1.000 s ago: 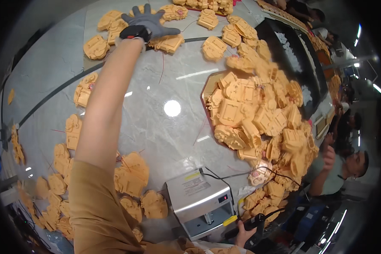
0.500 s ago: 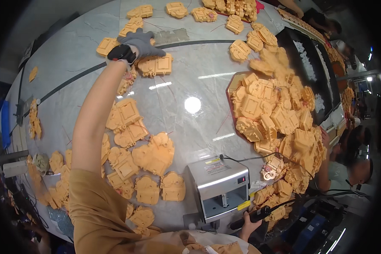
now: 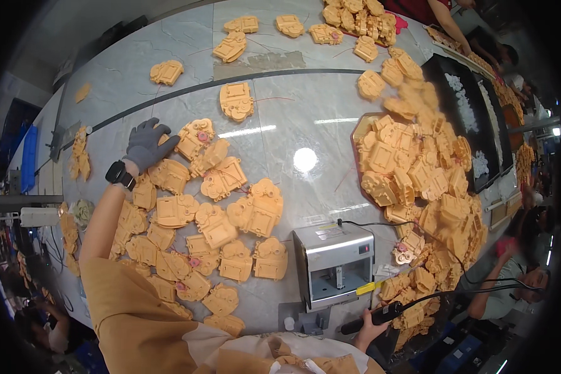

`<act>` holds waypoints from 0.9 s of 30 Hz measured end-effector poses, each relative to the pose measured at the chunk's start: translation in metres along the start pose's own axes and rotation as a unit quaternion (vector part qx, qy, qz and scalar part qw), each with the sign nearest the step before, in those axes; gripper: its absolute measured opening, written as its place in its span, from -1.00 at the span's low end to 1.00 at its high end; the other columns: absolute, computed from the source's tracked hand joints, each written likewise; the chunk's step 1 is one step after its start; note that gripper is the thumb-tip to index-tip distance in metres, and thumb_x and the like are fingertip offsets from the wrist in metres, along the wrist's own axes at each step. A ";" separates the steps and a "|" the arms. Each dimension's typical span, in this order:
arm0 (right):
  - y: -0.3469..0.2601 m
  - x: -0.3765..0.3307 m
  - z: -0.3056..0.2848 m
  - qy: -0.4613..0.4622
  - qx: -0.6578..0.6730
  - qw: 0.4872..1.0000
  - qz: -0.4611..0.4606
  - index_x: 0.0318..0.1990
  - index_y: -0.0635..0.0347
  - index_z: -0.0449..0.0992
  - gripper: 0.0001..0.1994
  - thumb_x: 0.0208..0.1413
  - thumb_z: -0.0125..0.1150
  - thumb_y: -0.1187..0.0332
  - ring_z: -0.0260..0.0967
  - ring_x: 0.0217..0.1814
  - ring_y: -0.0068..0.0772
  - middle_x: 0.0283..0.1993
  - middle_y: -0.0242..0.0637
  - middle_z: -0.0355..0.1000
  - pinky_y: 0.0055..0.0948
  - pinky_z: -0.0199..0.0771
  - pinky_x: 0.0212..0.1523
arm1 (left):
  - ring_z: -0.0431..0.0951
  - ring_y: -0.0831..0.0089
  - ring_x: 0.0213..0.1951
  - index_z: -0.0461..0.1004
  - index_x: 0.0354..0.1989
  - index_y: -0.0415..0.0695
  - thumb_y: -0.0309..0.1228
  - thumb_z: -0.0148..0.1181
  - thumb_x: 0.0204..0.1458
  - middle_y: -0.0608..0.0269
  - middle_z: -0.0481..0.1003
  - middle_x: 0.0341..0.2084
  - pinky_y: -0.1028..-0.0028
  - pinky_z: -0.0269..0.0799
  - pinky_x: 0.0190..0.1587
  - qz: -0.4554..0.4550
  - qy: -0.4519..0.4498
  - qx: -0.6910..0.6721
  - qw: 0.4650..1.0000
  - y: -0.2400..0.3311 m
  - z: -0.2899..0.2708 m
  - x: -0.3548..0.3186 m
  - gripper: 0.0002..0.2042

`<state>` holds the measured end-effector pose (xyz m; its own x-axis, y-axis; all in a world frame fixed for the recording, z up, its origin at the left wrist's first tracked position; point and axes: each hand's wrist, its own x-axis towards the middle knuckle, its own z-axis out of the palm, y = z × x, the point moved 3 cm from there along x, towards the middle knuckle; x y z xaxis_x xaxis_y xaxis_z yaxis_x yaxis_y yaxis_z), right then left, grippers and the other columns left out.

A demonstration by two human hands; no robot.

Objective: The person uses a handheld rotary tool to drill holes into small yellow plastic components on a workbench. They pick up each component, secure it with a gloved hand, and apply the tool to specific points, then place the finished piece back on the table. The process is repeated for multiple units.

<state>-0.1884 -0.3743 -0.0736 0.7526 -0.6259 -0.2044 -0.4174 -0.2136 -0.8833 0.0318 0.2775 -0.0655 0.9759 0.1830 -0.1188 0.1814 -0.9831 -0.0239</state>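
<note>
My left hand (image 3: 148,143) wears a grey glove and has a dark watch on the wrist. Its fingers are spread above the left side of the table, beside an orange plastic housing (image 3: 194,138) with a red wire coil. A bit of orange plastic shows by the fingertips; contact is unclear. Just below the hand lies another orange housing (image 3: 170,176), in a loose group with several more. At the lower right, my right hand (image 3: 371,327) is wrapped round a black electric screwdriver (image 3: 380,315) with a cable. A silver box-shaped machine (image 3: 333,265) stands close to that hand.
A large heap of orange housings (image 3: 427,168) fills the right side, partly on a red-rimmed tray (image 3: 357,140). Beyond it stands a black bin (image 3: 458,118) with white pieces. Black cables (image 3: 461,291) run near the machine and heap. Other people work at the far right.
My left hand has come back from the far left part of the table, nearer to me and leftward. Housings by it now lie closer to the near group. The right hand keeps its hold.
</note>
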 end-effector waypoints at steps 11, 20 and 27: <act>0.005 0.007 0.010 0.040 -0.055 0.997 0.023 -0.03 0.36 0.29 -0.48 -0.30 0.21 0.58 0.27 -0.45 -0.52 -0.42 -0.35 0.26 -0.58 0.33 -0.44 | 0.13 -0.03 0.18 0.13 0.21 0.04 0.09 0.15 -0.14 -0.08 0.13 0.15 0.17 0.16 0.13 0.006 0.234 -0.046 0.971 0.032 -0.047 0.156 -0.27; 0.040 0.036 -0.022 0.050 -0.181 0.982 -0.027 -0.10 0.47 0.31 -0.65 -0.10 0.15 0.57 0.31 -0.18 -0.35 -0.17 -0.17 0.36 -0.44 0.30 -0.10 | 0.03 -0.03 0.23 0.01 0.25 0.37 0.26 -0.05 -0.17 0.25 -0.03 0.26 -0.15 -0.04 0.14 -0.180 0.098 0.062 0.977 0.099 -0.011 0.307 -0.26; 0.074 0.042 -0.047 0.044 -0.211 0.976 -0.037 -0.05 0.47 0.28 -0.57 -0.09 0.22 0.46 0.29 -0.12 -0.33 -0.11 -0.11 0.34 -0.43 0.27 -0.07 | 0.07 0.11 0.23 0.17 0.18 0.26 0.19 -0.11 -0.09 0.29 0.11 0.21 -0.12 -0.27 0.20 -0.116 0.072 0.084 0.987 0.072 -0.011 0.262 -0.38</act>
<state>-0.2113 -0.4515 -0.1275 0.7500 -0.6549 -0.0929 -0.5499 -0.5393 -0.6377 0.3017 0.2546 -0.0878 0.9200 0.3885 0.0507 0.3905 -0.8986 -0.2000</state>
